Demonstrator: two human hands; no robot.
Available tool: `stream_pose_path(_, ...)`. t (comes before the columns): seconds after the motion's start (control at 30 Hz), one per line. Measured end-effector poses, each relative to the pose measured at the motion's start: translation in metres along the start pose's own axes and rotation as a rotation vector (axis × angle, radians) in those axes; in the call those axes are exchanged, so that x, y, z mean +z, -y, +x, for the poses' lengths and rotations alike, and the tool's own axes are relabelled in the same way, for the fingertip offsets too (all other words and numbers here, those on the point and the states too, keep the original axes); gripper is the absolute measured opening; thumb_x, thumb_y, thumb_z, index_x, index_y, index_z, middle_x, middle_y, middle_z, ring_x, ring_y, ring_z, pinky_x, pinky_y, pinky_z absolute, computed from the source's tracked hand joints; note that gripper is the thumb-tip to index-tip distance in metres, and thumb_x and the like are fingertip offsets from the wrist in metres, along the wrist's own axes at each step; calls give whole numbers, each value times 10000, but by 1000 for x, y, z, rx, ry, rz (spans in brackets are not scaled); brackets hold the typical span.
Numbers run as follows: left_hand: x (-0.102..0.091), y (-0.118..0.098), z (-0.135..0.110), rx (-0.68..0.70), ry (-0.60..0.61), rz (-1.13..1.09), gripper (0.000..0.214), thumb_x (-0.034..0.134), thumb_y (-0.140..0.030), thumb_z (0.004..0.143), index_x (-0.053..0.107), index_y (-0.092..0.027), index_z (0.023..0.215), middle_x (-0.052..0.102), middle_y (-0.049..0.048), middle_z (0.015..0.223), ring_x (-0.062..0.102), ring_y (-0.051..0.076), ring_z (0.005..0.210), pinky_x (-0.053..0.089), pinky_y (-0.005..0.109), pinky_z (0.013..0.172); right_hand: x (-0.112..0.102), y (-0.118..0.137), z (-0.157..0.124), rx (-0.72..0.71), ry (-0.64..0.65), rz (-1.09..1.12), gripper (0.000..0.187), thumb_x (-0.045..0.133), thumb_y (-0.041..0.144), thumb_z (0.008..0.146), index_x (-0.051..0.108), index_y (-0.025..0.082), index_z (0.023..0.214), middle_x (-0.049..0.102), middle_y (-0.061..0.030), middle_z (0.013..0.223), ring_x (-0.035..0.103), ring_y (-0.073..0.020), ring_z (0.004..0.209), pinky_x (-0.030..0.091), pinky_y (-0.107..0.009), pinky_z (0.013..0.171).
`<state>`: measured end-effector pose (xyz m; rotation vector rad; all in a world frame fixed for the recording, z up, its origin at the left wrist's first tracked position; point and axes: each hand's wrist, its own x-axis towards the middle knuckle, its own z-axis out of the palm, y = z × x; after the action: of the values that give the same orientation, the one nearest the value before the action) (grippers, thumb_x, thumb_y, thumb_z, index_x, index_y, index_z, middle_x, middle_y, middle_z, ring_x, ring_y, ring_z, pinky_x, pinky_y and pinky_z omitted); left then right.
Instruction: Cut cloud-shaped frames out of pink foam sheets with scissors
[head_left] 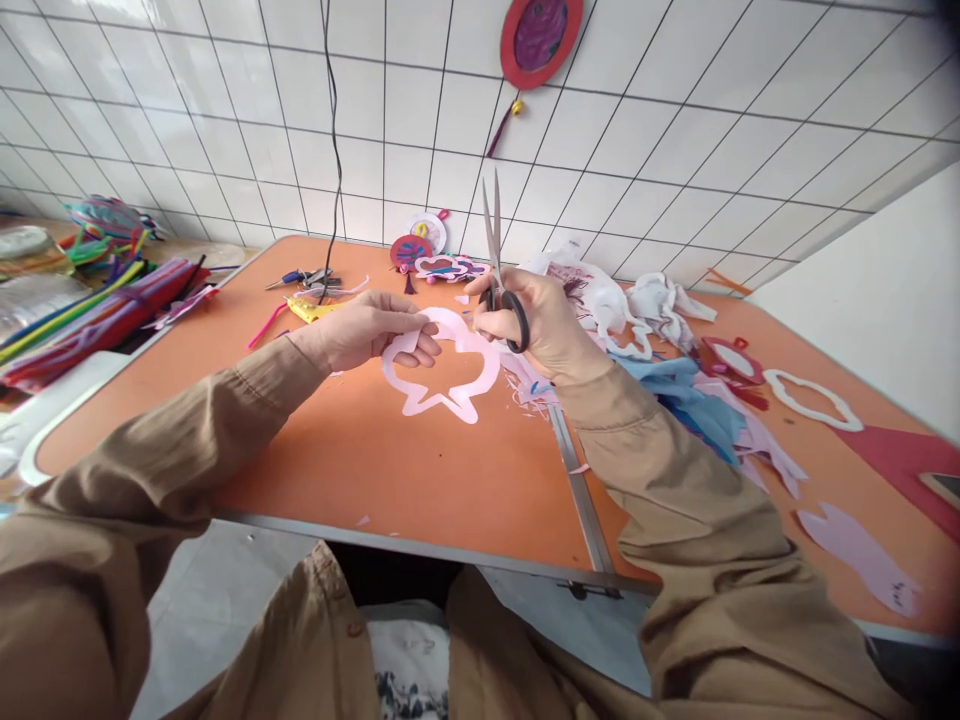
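Observation:
My left hand [379, 328] pinches the upper left edge of a pale pink cut-out frame [480, 378], with thumb on top and fingers beneath. The frame has a wavy outline, a large hole in the middle and two points at the bottom. A pair of scissors [493, 225] with black handles is in my right hand [540, 320], its fingers around the handles. The blades point up, slightly parted, away from the frame. Small pink paper scraps [532, 385] lie under and beside my right hand.
Bundles of coloured pipe cleaners [112, 310] lie at the left. A yellow glue gun [311, 308] rests beyond my left hand. Finished round ornaments [411, 252] stand by the tiled wall. Blue fabric [690, 395], crumpled white pieces [664, 305] and a pink cut-out [859, 555] lie at the right.

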<state>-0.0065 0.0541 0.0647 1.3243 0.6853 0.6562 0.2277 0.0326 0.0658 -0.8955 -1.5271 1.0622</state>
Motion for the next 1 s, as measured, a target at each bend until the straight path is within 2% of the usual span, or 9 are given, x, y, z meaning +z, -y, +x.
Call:
stream_pose_path(0.17,-3,19,-19,-76,7,-142,135,694,-171,924,774,-81,864,802,164,844,784,207,734,633,269,679,8,-2,-5,0,30,-5,270,919,301,670,741,268,871,647,54,658,596,-118,553,477,-284,538)
stream_pose_path(0.27,-6,26,-25,-41,-1,-225,160,656,-158,940,765,-84,848,803,162,840,785,200,723,633,260,675,12,-1,-7,25,40,30,315,938,316,646,732,262,878,657,47,666,629,-131,608,503,-291,583)
stream_pose_path(0.37,-10,31,-26,15,-9,-266,187,639,-164,950,769,-82,843,803,170,855,797,213,782,627,253,679,16,-2,-10,78,96,42,316,953,292,599,726,249,815,659,32,686,613,-128,636,500,-288,596)
stream_pose_path(0.43,-12,34,-26,51,-19,-281,181,646,-166,943,774,-82,847,803,166,869,797,211,806,626,251,695,18,-4,-13,88,89,25,296,948,268,589,716,246,771,660,25,712,599,-126,656,487,-279,587)
stream_pose_path(0.53,-13,37,-27,57,-16,-276,171,688,-210,923,776,-85,846,805,158,875,789,204,787,622,254,703,20,-5,-18,79,75,-7,276,924,218,588,709,245,758,643,32,724,571,-121,663,453,-255,558)
stream_pose_path(0.67,-10,36,-28,20,50,-218,321,788,-393,878,764,-77,825,800,163,845,774,220,736,616,289,697,19,-6,-23,125,142,-32,243,864,184,604,728,230,801,613,49,695,538,-102,644,397,-222,537)
stream_pose_path(0.77,-6,36,-27,-14,53,-169,340,868,-400,811,784,-72,846,800,151,819,779,225,715,610,284,669,20,-11,-24,141,165,-64,231,833,196,640,739,228,848,616,49,715,536,-102,655,394,-227,550)
stream_pose_path(0.9,-2,36,-28,-35,-11,-196,220,828,-294,856,794,-76,844,807,154,834,790,225,733,614,281,676,24,-15,-23,76,133,-140,246,883,304,668,717,229,834,615,42,709,548,-112,636,429,-249,560)
stream_pose_path(1.0,0,35,-32,-31,-94,-283,159,751,-225,916,789,-79,866,810,160,851,796,225,786,633,319,770,21,-6,-27,-70,4,-232,321,895,395,724,705,222,917,658,26,730,611,-130,644,492,-280,606)
